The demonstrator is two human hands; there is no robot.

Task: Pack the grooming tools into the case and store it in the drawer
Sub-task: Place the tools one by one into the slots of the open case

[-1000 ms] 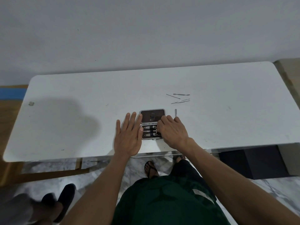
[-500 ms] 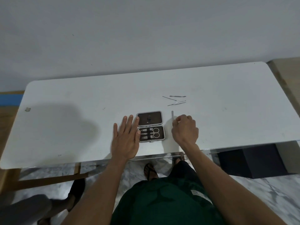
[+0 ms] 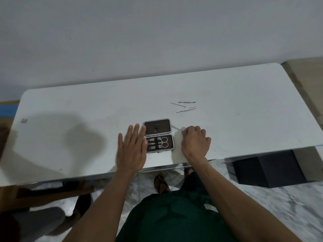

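Observation:
The small grooming case [image 3: 172, 135] lies open on the white table [image 3: 244, 110] near its front edge. Its lower half holds scissors [image 3: 164, 142] and clippers; the lid half is dark inside. My left hand [image 3: 132, 151] rests flat on the table, fingertips touching the case's left edge. My right hand [image 3: 194, 143] is curled just right of the case, pinching a thin metal tool [image 3: 176, 128] whose tip points toward the lid. Farther back on the right lie three loose tools: a double-ended pusher [image 3: 187, 102], a thin pick [image 3: 178, 104] and tweezers [image 3: 186, 109].
A grey wall stands behind the table. Below the table's right end sits a dark box [image 3: 269, 170]. Another person's leg and dark shoe [image 3: 82, 203] are on the floor at lower left. A small scrap [image 3: 24, 120] lies at the table's left end.
My right hand left the case, moved right and took hold of the thin tool that lay beside the case. My left hand stayed flat against the case.

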